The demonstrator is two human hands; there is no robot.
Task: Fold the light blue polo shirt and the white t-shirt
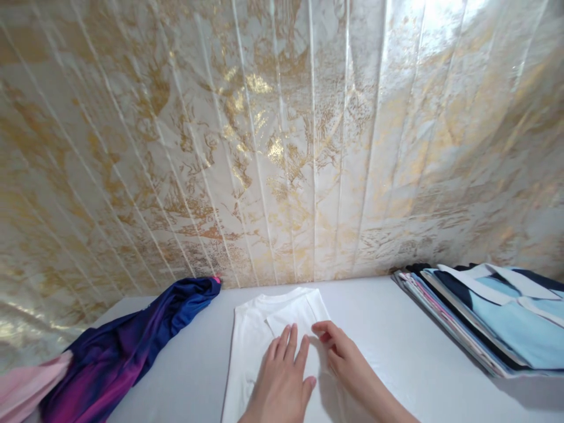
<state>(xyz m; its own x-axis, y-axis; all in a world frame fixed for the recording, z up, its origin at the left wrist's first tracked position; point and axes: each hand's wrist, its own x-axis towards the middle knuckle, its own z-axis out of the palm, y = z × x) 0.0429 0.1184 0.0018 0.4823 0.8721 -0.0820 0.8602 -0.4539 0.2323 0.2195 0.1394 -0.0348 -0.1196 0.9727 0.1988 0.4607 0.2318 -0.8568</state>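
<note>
A white shirt (251, 335) lies on the table in front of me, its right side folded inward so that a flap of cloth (293, 314) lies across the upper part. My left hand (286, 373) rests flat on the shirt with its fingers stretched out. Just to the right, my right hand (341, 352) is at the shirt's right edge. Its fingers are curled, with the index finger and thumb near the cloth; whether they pinch any of it is hard to make out. The lower part of the shirt runs out of the frame beneath my wrists.
A crumpled navy and purple garment (145, 335) lies to the left, with a pink cloth (33, 382) beside it. On the right stands a stack of folded clothes (497, 335), light blue and white on top. Behind the white table (374, 305) hangs a gold-patterned curtain (282, 147).
</note>
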